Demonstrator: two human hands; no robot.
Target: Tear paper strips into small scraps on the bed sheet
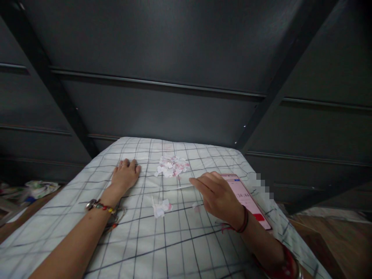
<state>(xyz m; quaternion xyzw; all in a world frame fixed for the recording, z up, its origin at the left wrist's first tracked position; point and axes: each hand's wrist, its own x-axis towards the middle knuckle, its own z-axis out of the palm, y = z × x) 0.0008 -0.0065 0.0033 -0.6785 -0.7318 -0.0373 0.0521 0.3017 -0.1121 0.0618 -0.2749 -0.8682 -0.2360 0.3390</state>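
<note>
My left hand (126, 176) lies flat on the checked cloth (139, 248), fingers spread, holding nothing. To its right, towards the far edge, is a heap of torn white paper scraps (172, 166), some with pink marks. Nearer to me sits a smaller pile of paper scraps (162, 208). My right hand (212, 192) hovers at the right of both piles, its fingers together and pointing left. A thin white streak (185, 187) shows just left of its fingertips; whether it is held I cannot make out. The thumb is hidden. A faint scrap (197, 206) lies below that hand.
A phone (263, 221) with a lit timer screen lies beside and partly behind my right hand. Dark panels (162, 108) rise past the cloth's far edge. Crumpled bags or cloths (42, 190) are low at the left. Wooden flooring (345, 228) shows at the right.
</note>
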